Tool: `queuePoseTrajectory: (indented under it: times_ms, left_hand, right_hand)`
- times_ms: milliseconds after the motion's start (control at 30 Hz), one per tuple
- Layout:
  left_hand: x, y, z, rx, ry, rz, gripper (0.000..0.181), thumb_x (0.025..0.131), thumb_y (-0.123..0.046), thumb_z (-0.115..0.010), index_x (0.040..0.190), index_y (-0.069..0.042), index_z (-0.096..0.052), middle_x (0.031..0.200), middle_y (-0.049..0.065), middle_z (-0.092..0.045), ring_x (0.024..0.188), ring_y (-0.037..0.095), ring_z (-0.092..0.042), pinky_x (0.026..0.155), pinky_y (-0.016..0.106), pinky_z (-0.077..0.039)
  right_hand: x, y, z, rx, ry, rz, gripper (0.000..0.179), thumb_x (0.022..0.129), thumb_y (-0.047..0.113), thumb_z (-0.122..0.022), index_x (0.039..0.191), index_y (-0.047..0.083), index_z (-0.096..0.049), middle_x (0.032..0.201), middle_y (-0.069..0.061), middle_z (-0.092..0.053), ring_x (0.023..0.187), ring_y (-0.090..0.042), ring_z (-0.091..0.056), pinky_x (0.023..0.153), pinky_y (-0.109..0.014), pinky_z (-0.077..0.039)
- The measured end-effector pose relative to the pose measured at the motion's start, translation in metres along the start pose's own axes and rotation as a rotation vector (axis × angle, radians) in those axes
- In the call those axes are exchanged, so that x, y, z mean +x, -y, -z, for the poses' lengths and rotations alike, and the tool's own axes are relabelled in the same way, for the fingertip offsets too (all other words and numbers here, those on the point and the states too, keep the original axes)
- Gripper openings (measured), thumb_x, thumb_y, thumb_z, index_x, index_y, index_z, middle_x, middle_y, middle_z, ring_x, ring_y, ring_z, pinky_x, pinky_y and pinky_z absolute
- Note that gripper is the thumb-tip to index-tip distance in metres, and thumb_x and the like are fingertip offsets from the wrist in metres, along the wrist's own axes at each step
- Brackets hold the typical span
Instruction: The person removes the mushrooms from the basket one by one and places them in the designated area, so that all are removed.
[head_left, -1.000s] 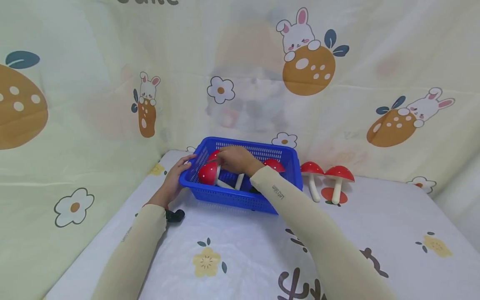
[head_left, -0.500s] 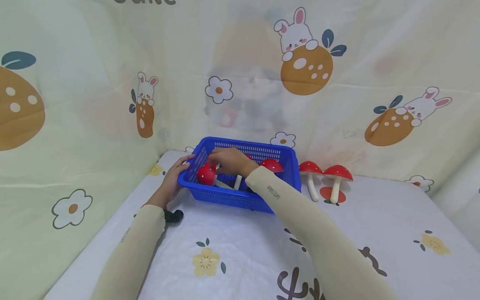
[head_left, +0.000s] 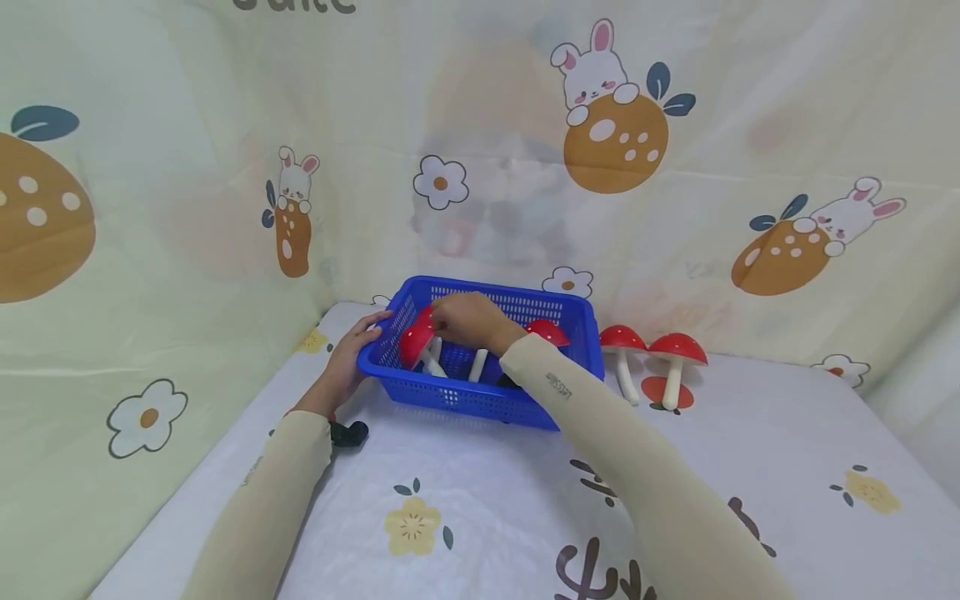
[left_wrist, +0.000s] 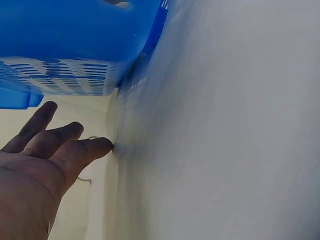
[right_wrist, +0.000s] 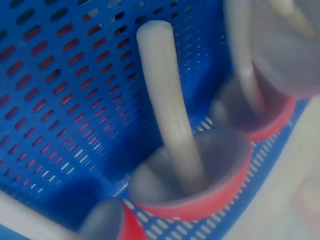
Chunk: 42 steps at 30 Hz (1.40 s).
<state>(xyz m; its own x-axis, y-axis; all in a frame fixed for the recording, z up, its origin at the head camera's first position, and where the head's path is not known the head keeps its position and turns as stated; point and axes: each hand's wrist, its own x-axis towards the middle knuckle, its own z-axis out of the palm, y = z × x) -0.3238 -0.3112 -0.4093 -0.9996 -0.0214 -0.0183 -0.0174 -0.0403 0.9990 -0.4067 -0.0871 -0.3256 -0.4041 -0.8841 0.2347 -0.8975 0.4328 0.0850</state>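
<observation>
A blue perforated basket (head_left: 465, 400) stands against the back cloth. My left hand (head_left: 348, 358) is at its left end, fingertips at the rim; the left wrist view shows those fingers extended beside the basket's wall (left_wrist: 65, 35). Inside the basket, my right hand (head_left: 472, 321) pinches a red-capped toy mushroom (head_left: 417, 340) with white dots, its cap tilted left and stem pointing down. More mushrooms lie in the basket, one with its red cap (head_left: 547, 332) at the right. The right wrist view shows an upturned mushroom's pale stem (right_wrist: 167, 95) rising from its hollow cap.
Two toy mushrooms (head_left: 622, 337) (head_left: 677, 346) lean against the back cloth, right of the basket. A dark, rounded object (head_left: 350, 433) lies on the patterned tablecloth (head_left: 487, 517), partly hidden behind the left forearm.
The right hand has shifted slightly within the basket's left part. The mushroom it pinches has come down and tilted, now covering the cap seen there earlier. The left hand keeps its place.
</observation>
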Motion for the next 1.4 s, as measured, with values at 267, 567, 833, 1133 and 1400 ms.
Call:
queuePoseTrajectory:
  times_ms: [267,567,833,1133,1400]
  left_hand:
    - [0.004,0.003,0.0,-0.029,0.028,-0.013,0.045,0.105,-0.035,-0.037,0.15,-0.031,-0.037,0.159,0.01,-0.03,0.14,0.037,-0.04,0.112,0.054,-0.038]
    - [0.002,0.002,0.0,-0.036,0.051,-0.023,0.046,0.106,-0.033,-0.036,0.152,-0.027,-0.035,0.157,0.015,-0.029,0.136,0.04,-0.04,0.099,0.04,-0.049]
    - [-0.002,0.002,-0.004,0.001,0.063,-0.017,0.047,0.107,-0.036,-0.034,0.153,-0.031,-0.032,0.159,0.013,-0.026,0.138,0.039,-0.039,0.105,0.045,-0.046]
    - [-0.007,0.0,-0.004,-0.004,0.059,-0.001,0.046,0.107,-0.036,-0.033,0.153,-0.031,-0.032,0.157,0.015,-0.028,0.133,0.036,-0.041,0.095,0.034,-0.052]
    - [-0.006,-0.001,-0.005,-0.016,0.075,-0.003,0.047,0.106,-0.038,-0.035,0.153,-0.031,-0.032,0.161,0.013,-0.023,0.141,0.039,-0.035,0.108,0.047,-0.043]
  right_hand:
    - [-0.023,-0.014,0.041,0.071,-0.177,-0.058,0.007,0.086,0.016,-0.076,0.09,0.011,-0.078,0.085,0.0,-0.068,0.078,-0.014,-0.063,0.075,-0.029,-0.056]
    - [-0.076,-0.046,0.082,0.136,-0.397,-0.188,0.009,0.086,0.013,-0.075,0.092,0.006,-0.077,0.086,-0.005,-0.071,0.079,-0.019,-0.065,0.074,-0.033,-0.057]
    - [-0.152,-0.088,0.083,0.08,-0.548,-0.391,0.01,0.086,0.014,-0.076,0.091,0.006,-0.075,0.087,-0.007,-0.07,0.083,-0.022,-0.061,0.077,-0.039,-0.056]
    - [-0.244,-0.132,0.077,0.02,-0.659,-0.594,0.013,0.087,0.013,-0.072,0.094,0.001,-0.073,0.093,-0.013,-0.072,0.086,-0.028,-0.059,0.073,-0.043,-0.05]
    - [-0.313,-0.16,0.07,-0.029,-0.656,-0.826,0.022,0.091,0.015,-0.068,0.099,-0.005,-0.072,0.091,-0.023,-0.068,0.082,-0.035,-0.058,0.066,-0.042,-0.045]
